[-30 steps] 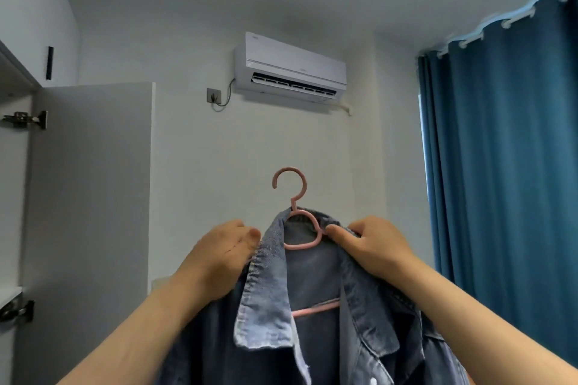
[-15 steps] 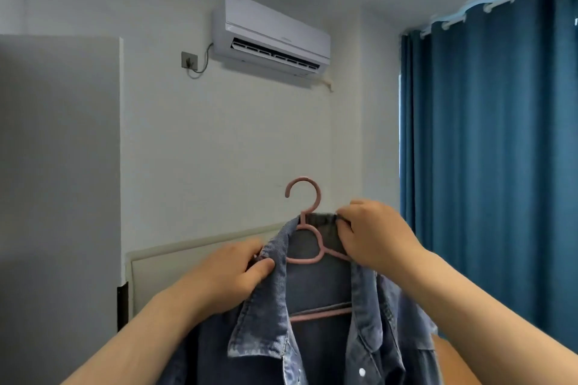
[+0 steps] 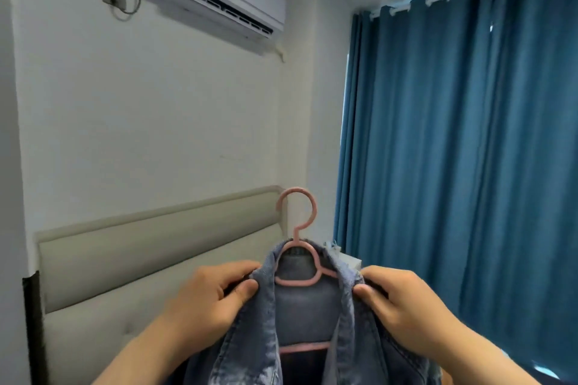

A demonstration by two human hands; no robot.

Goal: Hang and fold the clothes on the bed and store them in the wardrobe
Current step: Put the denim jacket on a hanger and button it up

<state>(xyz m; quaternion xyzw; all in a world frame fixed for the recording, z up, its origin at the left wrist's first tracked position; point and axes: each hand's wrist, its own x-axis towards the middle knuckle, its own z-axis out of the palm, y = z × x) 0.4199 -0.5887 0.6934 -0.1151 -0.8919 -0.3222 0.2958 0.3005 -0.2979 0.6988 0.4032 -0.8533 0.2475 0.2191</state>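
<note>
Left hand [image 3: 212, 300] and right hand [image 3: 403, 300] each pinch a collar side of a denim shirt [image 3: 306, 309] on a pink hanger [image 3: 297, 247]; soft, probably weighty cloth — best lifted by the hook; lower shirt hidden.

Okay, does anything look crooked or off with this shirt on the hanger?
Nothing stands out. The denim shirt sits on the pink hanger, whose hook stands roughly upright above the collar. The left hand and the right hand each pinch one side near the collar.
</note>
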